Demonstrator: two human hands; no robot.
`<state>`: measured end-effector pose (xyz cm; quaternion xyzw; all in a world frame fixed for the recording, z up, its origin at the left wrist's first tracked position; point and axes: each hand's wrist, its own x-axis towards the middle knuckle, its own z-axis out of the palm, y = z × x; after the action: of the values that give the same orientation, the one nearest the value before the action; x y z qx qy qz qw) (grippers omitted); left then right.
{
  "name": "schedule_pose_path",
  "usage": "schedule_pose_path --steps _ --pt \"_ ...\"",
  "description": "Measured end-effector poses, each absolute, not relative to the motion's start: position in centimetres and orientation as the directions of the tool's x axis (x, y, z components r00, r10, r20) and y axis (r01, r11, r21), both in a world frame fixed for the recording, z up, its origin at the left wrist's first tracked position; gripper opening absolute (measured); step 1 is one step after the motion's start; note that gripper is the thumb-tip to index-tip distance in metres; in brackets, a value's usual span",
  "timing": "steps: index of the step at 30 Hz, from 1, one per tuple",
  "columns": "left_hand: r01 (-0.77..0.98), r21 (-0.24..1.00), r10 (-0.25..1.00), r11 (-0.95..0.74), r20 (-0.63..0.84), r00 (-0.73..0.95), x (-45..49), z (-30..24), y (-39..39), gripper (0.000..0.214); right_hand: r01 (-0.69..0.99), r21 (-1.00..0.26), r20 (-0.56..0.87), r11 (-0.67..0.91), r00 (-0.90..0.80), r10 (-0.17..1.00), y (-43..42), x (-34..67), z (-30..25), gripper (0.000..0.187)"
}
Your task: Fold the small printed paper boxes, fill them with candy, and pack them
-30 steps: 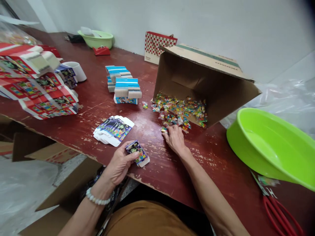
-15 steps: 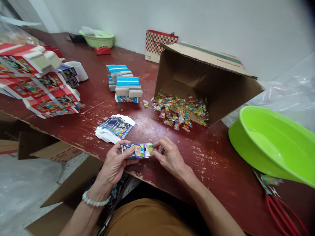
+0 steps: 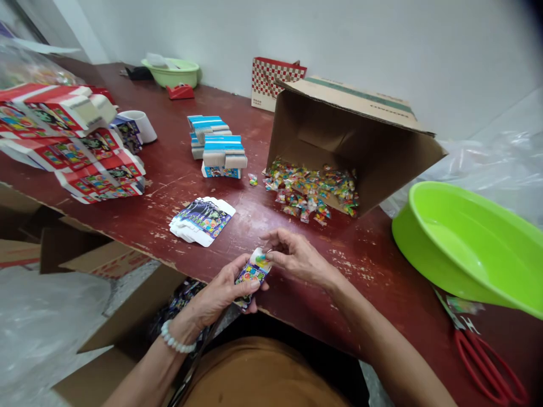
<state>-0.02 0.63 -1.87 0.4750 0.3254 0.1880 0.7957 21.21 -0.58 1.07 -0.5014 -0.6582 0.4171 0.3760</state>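
Note:
My left hand is wrapped round a small purple printed candy box, tilted with its open end up and to the right. A clear packet of colourful candy shows in the box's mouth. My right hand pinches at that packet with thumb and fingers; the exact grip is partly hidden. A stack of flat purple cartons lies just beyond my left hand. Many more candy packets spill from a tipped cardboard box.
Bundled red cartons are piled at the left, bundled blue cartons behind the purple stack. A green basin and red-handled scissors lie at the right. The table edge runs near my left hand, with open cardboard boxes below.
The candy box has turned from lying level to pointing up, and moved slightly right with my left hand. The packet sits in its mouth, and my right hand has shifted slightly up and right.

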Motion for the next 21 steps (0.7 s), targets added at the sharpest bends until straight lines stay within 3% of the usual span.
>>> schedule_pose_path --steps 6,8,11,14,17,19,21 --pt "0.101 0.934 0.714 0.342 -0.328 0.619 0.8 -1.6 0.1 0.047 0.463 -0.84 0.136 0.282 -0.323 0.937 -0.9 20.2 1.7 0.034" --pt "0.055 0.924 0.727 0.379 -0.334 0.599 1.1 -1.5 0.0 0.047 0.383 -0.881 0.158 0.277 -0.313 0.937 -0.8 19.8 1.9 0.039" --pt "-0.07 0.861 0.743 0.503 -0.39 0.544 1.5 -1.2 0.3 0.048 0.162 -0.966 0.19 0.203 -0.092 0.977 -0.6 19.7 1.6 0.035" --pt "-0.15 0.794 0.74 0.589 -0.456 0.494 1.7 -1.0 0.5 0.057 0.012 -0.996 0.091 0.09 0.121 0.988 -0.7 19.7 0.5 0.039" --pt "-0.168 0.81 0.763 0.563 -0.43 0.483 1.8 -1.0 0.4 0.049 -0.145 -0.982 -0.124 -0.123 -0.003 0.992 -1.0 19.2 -0.4 0.052" --pt "-0.157 0.854 0.794 0.496 -0.372 0.481 2.0 -1.2 0.2 0.043 -0.211 -0.952 -0.201 -0.224 -0.126 0.972 -1.3 18.7 -0.7 0.048" --pt "-0.156 0.882 0.816 0.445 -0.327 0.476 2.2 -1.4 0.1 0.039 -0.189 -0.957 -0.195 -0.219 -0.14 0.971 -1.6 18.1 -0.8 0.035"
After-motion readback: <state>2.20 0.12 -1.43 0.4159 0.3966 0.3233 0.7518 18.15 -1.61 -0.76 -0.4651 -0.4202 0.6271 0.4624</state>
